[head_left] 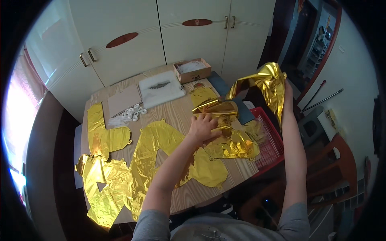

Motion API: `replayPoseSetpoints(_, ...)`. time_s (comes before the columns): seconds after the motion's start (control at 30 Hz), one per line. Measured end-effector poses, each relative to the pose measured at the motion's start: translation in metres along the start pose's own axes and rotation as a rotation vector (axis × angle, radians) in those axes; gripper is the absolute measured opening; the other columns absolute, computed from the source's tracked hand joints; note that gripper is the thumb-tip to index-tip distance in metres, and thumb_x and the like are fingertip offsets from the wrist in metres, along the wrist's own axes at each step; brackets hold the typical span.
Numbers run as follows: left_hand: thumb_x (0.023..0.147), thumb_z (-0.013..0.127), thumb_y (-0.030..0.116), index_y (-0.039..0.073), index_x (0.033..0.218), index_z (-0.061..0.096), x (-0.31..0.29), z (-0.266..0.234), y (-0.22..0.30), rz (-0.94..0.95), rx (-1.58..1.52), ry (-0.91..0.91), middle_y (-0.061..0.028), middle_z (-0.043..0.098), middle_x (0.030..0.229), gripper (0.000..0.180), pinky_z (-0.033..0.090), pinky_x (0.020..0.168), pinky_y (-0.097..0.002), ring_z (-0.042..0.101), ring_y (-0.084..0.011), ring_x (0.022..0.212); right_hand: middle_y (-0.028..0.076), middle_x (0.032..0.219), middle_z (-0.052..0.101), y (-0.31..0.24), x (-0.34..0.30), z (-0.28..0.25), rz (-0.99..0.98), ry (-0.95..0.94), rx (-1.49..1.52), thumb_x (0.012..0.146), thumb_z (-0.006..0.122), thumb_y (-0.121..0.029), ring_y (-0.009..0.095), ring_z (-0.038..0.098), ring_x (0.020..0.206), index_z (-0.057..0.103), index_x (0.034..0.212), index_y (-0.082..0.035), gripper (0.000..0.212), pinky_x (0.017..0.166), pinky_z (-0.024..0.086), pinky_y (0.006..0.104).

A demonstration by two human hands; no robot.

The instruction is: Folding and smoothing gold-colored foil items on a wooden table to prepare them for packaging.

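My right hand (288,94) is raised at the right, closed on a crumpled, shiny gold foil balloon (265,80). The balloon's loose end trails left toward the table. My left hand (203,127) rests with spread fingers on a pile of flat gold foil balloons (233,146) at the table's right side. Part of a folded gold sheet (217,107) rises just beyond its fingertips. Uninflated letter-shaped gold foil balloons lie flat to the left: one at the far left (98,134), one at the near left (106,188), and a large one in the middle (148,140).
On the wooden table (197,201) are white ribbon rolls (134,112) beside thin white sticks (116,121), a clear plastic bag (161,90) and a cardboard box (193,72). A red plastic basket (269,136) adjoins the right edge. Behind stand white cabinets (132,20); a wooden chair (341,160) is at right.
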State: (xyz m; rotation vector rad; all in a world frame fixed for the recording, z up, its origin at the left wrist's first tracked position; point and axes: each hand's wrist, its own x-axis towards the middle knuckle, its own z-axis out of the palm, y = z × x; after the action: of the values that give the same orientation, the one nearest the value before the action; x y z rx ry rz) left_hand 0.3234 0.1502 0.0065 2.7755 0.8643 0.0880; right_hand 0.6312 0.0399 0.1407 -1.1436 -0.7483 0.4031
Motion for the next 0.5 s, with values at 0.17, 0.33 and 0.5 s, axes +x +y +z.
replayPoseSetpoints(0.17, 0.079, 0.061, 0.059, 0.011, 0.134, 0.051, 0.021, 0.025, -0.015, 0.004, 0.054, 0.323, -0.0163, 0.043, 0.140, 0.073, 0.038, 0.096, -0.0483, 0.046, -0.0326, 0.122, 0.012, 0.110, 0.066, -0.036, -0.012, -0.018, -0.201, -0.090, 0.159, 0.100, 0.048, -0.025, 0.022, 0.064, 0.100, 0.059, 0.120, 0.000, 0.034, 0.085, 0.052, 0.0350)
replayPoseSetpoints(0.33, 0.080, 0.057, 0.062, 0.011, 0.135, 0.050, 0.019, 0.019, -0.014, -0.011, 0.082, 0.154, -0.0172, 0.041, 0.143, 0.075, 0.035, 0.101, -0.0489, 0.042, -0.0345, 0.128, 0.015, 0.113, 0.062, -0.109, -0.055, -0.017, -0.261, 0.063, 0.458, 0.099, 0.041, -0.038, 0.028, 0.066, 0.094, 0.053, 0.124, -0.001, 0.046, 0.077, 0.057, 0.0430)
replayPoseSetpoints(0.5, 0.086, 0.051, 0.062, 0.013, 0.137, 0.048, 0.025, 0.028, -0.013, 0.028, 0.162, 0.263, -0.0169, 0.038, 0.146, 0.070, 0.033, 0.104, -0.0520, 0.035, -0.0366, 0.134, 0.009, 0.113, 0.063, -0.077, -0.117, -0.006, -0.490, 0.076, -0.228, 0.099, 0.041, -0.027, 0.018, 0.057, 0.110, 0.063, 0.110, 0.001, 0.037, 0.096, 0.041, 0.0315)
